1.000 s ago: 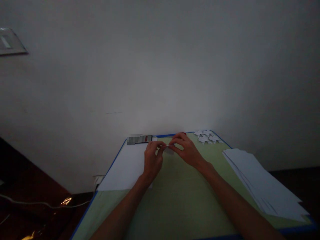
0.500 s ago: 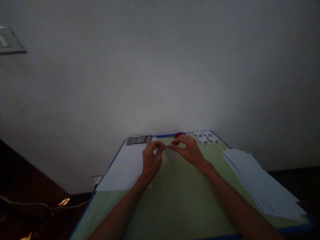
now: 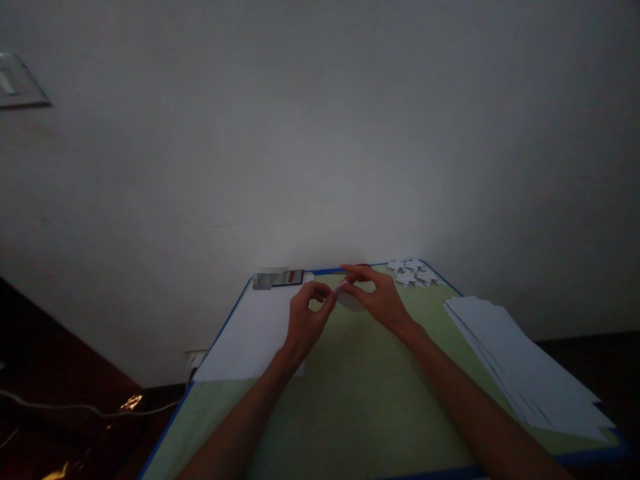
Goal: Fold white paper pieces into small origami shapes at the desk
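Beyond the left edge of the green table (image 3: 380, 413), a pale cable (image 3: 95, 408) lies low, near the floor. On the table's left side is a large white sheet (image 3: 245, 333), flat, with a dark-edged device (image 3: 295, 277), perhaps a phone, near the table's far left corner. The left hand (image 3: 306, 317) is over the table's far half, left of its middle; thumb and forefinger meet narrowly on the left end of a small white paper piece (image 3: 350, 302). That piece sits tilted between the two hands, over the table's far middle; whether it touches the surface, I cannot tell. The right hand (image 3: 383, 300) pinches its other end, thumb against the paper, one finger stretched out above it. Behind that hand, by the table's far edge, a red object (image 3: 365, 266) is mostly hidden. Near the table's far right corner rest several pointed paper shapes (image 3: 413, 273), and along its right side a fanned stack of white sheets (image 3: 525, 367).

The step in hand looks like shaping or creasing the small piece between fingertips. The next move seems to call for a light, matched pinch, the edges aligned so the paper does not buckle.
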A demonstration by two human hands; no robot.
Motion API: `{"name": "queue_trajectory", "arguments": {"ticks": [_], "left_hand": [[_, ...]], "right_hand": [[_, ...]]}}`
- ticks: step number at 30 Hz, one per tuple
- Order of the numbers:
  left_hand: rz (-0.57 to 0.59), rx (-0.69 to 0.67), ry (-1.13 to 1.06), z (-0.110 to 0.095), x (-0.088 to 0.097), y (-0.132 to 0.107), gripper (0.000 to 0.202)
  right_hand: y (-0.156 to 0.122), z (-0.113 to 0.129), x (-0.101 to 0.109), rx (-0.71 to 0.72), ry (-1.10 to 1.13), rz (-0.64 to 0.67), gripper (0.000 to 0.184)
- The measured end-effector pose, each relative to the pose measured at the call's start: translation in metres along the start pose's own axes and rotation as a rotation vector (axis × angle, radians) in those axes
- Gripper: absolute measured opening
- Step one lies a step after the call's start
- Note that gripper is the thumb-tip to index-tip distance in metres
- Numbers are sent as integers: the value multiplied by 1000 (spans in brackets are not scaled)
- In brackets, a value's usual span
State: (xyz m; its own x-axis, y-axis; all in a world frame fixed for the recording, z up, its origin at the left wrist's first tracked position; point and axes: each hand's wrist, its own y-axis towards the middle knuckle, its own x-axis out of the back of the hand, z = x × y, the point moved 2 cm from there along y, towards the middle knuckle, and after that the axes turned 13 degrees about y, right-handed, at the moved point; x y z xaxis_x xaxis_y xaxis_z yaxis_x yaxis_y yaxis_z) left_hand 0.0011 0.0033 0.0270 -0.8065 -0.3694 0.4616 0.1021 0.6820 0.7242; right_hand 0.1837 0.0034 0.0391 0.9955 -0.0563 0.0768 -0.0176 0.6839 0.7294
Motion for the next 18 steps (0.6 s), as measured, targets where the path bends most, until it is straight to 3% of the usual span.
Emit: {"name": "queue_trajectory", "arguments": {"ticks": [11,18], "left_hand": [[-52,-88,6,0,2,4,12],[-60,-61,4,0,1,3,12]], "right_hand": [[0,-2,3,-4,-11,-8,23],[-1,-7,3,-76,29,-27,20]]}}
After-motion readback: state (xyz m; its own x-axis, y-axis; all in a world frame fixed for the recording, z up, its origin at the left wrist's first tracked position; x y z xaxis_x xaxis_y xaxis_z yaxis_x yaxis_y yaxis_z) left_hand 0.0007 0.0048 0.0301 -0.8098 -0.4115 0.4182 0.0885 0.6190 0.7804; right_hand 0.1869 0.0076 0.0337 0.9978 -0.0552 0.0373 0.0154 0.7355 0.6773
